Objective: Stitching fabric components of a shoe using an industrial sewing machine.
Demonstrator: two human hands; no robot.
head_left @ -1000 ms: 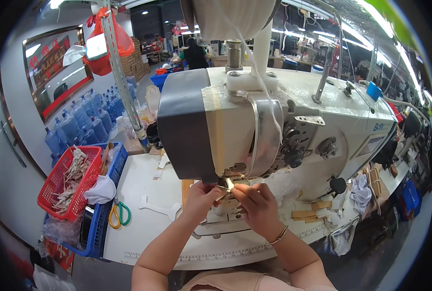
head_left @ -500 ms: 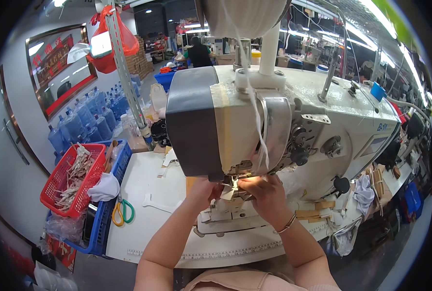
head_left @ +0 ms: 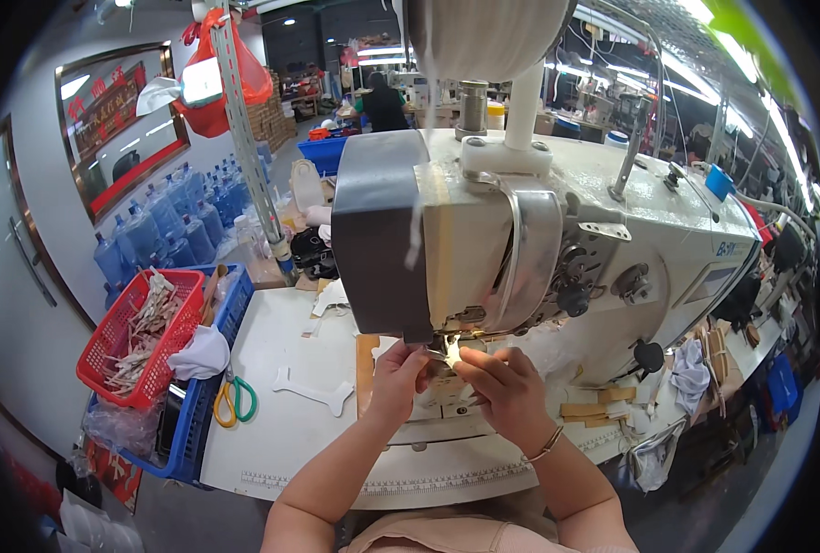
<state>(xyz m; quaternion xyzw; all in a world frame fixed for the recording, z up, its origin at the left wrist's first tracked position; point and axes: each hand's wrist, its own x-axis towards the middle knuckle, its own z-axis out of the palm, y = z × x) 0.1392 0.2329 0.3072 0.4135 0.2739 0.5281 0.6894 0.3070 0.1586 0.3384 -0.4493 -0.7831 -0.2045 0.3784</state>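
Both hands are just below the needle area of a large sewing machine [head_left: 484,240], under its small lamp. Between them is a small cream-white piece of material [head_left: 452,351], brightly lit and partly covered by fingers. My left hand [head_left: 403,376] pinches its left side, thumb and fingertips pressed together. On its right side, my right hand [head_left: 500,378] has its fingers folded over and closed on the piece. A white bone-shaped cutout [head_left: 316,392] lies flat on the white worktable [head_left: 272,433], left of my left hand.
Orange-and-green-handled scissors [head_left: 235,402] lie at the left, beside a blue crate [head_left: 189,438] bearing a red basket [head_left: 106,369] of pale strips. Tan strips [head_left: 599,405] and a grey-white cloth [head_left: 691,367] are at the right. A thread cone [head_left: 493,37] hangs above the machine.
Both hands have drawn slightly back toward me from the needle area, with the small piece between them. The bone-shaped cutout shows more fully. The view has shifted a little.
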